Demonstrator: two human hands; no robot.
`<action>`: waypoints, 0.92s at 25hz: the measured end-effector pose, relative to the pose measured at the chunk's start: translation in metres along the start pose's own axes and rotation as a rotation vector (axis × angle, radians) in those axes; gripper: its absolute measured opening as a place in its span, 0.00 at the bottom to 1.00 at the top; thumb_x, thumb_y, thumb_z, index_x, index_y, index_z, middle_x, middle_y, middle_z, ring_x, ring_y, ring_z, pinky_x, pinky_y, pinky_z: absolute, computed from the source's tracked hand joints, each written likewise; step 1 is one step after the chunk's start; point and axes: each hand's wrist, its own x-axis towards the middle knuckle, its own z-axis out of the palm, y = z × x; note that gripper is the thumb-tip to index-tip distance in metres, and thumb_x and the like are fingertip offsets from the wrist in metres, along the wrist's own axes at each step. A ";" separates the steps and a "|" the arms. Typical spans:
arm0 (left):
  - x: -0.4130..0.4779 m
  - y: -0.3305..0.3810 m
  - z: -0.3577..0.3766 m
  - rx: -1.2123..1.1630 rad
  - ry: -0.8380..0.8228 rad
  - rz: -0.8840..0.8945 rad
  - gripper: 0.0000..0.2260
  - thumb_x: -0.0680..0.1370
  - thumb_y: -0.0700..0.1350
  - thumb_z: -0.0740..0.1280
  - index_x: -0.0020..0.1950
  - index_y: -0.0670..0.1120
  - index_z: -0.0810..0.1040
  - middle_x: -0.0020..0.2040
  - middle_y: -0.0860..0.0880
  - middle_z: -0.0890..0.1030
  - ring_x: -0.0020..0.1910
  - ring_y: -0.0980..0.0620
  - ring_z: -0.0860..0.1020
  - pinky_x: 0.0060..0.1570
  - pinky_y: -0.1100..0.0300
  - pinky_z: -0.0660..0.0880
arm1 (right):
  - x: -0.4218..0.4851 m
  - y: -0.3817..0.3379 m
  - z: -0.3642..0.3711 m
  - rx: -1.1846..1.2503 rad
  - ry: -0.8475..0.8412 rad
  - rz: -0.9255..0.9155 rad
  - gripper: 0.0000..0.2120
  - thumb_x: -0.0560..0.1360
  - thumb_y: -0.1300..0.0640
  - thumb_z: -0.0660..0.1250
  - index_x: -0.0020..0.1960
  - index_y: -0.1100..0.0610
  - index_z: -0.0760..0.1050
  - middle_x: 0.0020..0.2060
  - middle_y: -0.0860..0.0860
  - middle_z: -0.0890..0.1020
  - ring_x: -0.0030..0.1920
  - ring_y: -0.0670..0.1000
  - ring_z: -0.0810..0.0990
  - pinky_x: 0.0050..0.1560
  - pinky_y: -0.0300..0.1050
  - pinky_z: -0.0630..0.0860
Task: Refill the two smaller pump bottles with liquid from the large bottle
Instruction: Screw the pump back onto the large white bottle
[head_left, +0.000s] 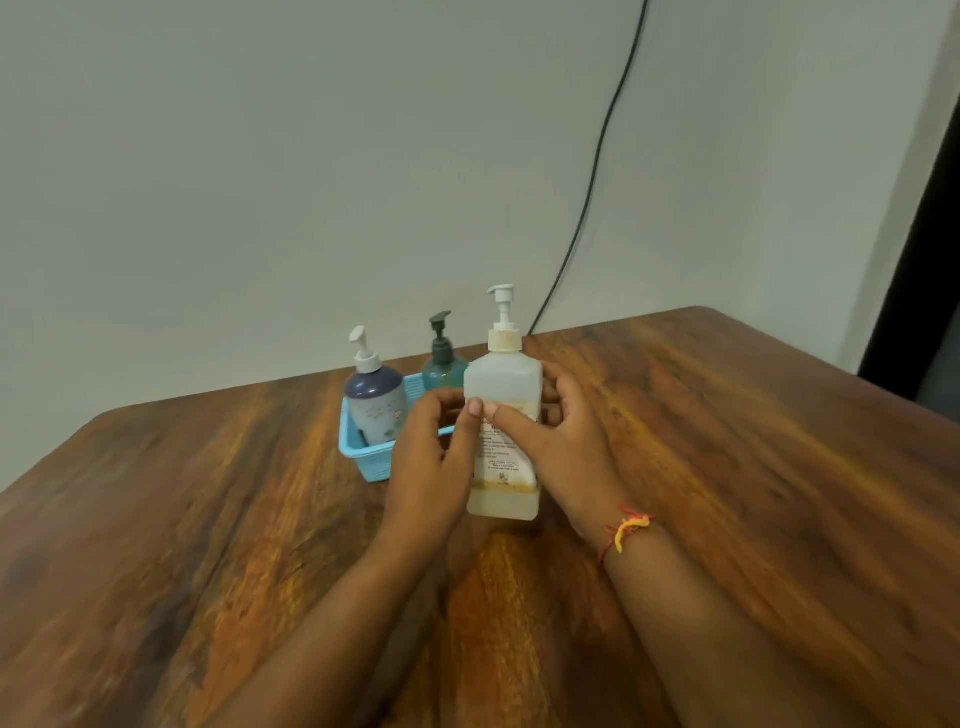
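Observation:
The large white translucent pump bottle (503, 384) stands upright on the wooden table (727, 467), a low layer of pale liquid at its bottom. My left hand (434, 457) grips its left side, thumb on the front. My right hand (558, 441) wraps its right side, thumb across the label. Behind and to the left, a light blue basket (358, 457) holds the two smaller bottles: a grey and dark blue one with a white pump (374, 405) and a teal one with a dark pump (441, 364), partly hidden by the large bottle.
A pale wall stands right behind the table's far edge. A black cable (597, 171) runs down the wall to the table's back edge. A dark doorway or frame (924, 260) is at the far right. A red and yellow thread band circles my right wrist.

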 end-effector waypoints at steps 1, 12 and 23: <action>0.007 0.004 0.011 0.011 -0.028 -0.007 0.03 0.83 0.53 0.64 0.56 0.60 0.75 0.52 0.61 0.80 0.49 0.73 0.79 0.40 0.75 0.76 | 0.007 -0.001 -0.012 -0.017 0.016 0.006 0.34 0.63 0.40 0.81 0.66 0.42 0.72 0.56 0.45 0.83 0.52 0.45 0.84 0.47 0.50 0.85; 0.122 0.028 0.200 -0.137 -0.451 -0.166 0.17 0.82 0.41 0.69 0.69 0.48 0.72 0.60 0.53 0.80 0.50 0.61 0.79 0.40 0.71 0.79 | 0.144 0.004 -0.202 -0.551 0.131 0.000 0.32 0.70 0.50 0.79 0.71 0.48 0.71 0.61 0.47 0.80 0.59 0.51 0.79 0.50 0.42 0.80; 0.170 0.002 0.299 -0.222 -0.596 -0.184 0.26 0.81 0.34 0.67 0.78 0.46 0.66 0.63 0.53 0.76 0.53 0.65 0.77 0.44 0.71 0.80 | 0.217 0.061 -0.273 -0.605 0.239 0.056 0.30 0.70 0.44 0.78 0.68 0.47 0.71 0.55 0.46 0.79 0.53 0.49 0.78 0.48 0.41 0.75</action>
